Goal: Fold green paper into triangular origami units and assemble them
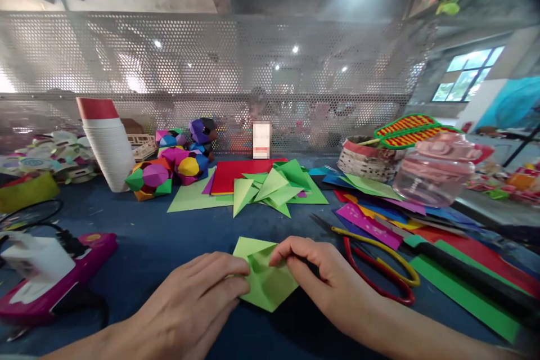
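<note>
A light green sheet of folding paper (270, 289) lies on the dark blue table in front of me, creased, with a flap raised at its middle. My left hand (198, 287) is closed on the paper's left edge, fingers together and thumb mostly hidden. On the other side, my right hand (316, 270) pinches the raised flap between thumb and bent forefinger. Just beyond the sheet sits a loose heap of folded green paper pieces (274, 187). Scissors (375, 261) with red and yellow handles rest right of my right hand.
Left are a purple power strip (95, 244) with a white plug, a leaning stack of paper cups (105, 146) and colourful paper balls (154, 178). At right lie coloured sheets (371, 225), a black-handled cutter (468, 270), a pink clear bottle (434, 174) and a basket (365, 160).
</note>
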`<action>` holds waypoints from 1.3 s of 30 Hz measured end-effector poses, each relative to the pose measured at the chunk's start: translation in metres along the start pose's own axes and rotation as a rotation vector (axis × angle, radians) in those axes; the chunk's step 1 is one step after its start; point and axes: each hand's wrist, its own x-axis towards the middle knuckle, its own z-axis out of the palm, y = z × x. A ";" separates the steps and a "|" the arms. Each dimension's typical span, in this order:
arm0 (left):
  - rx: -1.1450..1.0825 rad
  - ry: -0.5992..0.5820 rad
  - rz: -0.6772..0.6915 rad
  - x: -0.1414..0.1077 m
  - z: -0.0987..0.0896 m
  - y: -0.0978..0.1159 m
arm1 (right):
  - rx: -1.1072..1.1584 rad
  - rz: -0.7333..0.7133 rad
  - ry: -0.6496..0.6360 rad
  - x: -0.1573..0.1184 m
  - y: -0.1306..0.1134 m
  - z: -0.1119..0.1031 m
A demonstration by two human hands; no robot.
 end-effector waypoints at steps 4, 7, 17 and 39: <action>0.024 -0.012 -0.093 -0.006 -0.001 -0.001 | -0.032 0.015 -0.016 -0.001 0.000 0.000; 0.086 -0.030 -0.167 -0.009 0.000 -0.005 | -0.008 -0.004 -0.034 -0.002 -0.001 -0.002; 0.085 -0.185 -0.105 -0.010 0.004 -0.011 | -0.087 -0.243 -0.089 -0.006 -0.007 -0.004; -0.150 -0.213 0.030 -0.004 -0.004 -0.004 | -0.293 -0.575 -0.330 -0.004 -0.008 -0.008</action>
